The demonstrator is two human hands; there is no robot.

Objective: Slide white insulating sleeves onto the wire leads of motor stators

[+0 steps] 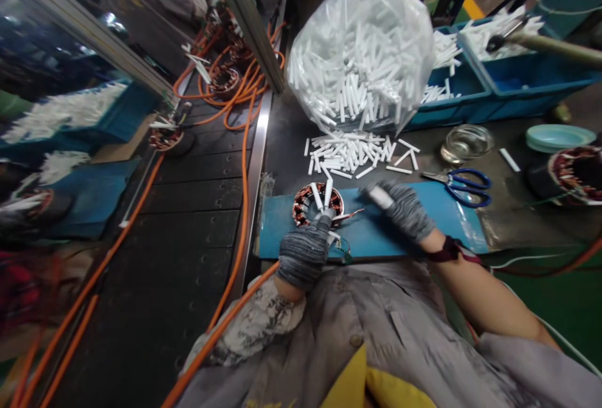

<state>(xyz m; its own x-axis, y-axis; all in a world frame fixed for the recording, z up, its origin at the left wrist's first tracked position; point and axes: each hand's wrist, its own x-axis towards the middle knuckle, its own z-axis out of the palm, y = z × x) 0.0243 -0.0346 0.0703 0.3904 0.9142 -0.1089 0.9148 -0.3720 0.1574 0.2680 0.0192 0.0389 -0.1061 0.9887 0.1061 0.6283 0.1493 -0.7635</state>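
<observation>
A motor stator [298, 206] with copper windings lies on a blue board [277, 244] in front of me. White sleeves [328, 188] stand up from its windings, and thin wires hang off its near side. My left hand [305, 254], in a grey striped knit glove, is closed on the stator's near edge, its fingertips at the base of a sleeve. To the right, my right hand [404, 210] in a matching glove hovers over the board, apart from the stator. Its fingers are blurred. A white patch shows near its fingertips; whether it is a sleeve or tape I cannot tell.
Loose white sleeves [350, 152] lie beyond the board, before a full plastic bag [362, 51]. Blue-handled scissors [463, 185], a glass dish [466, 143] and another stator [576, 173] are rightward. Orange hoses [244, 188] run along the conveyor [207, 207]; a co-worker [145, 7] stands beyond.
</observation>
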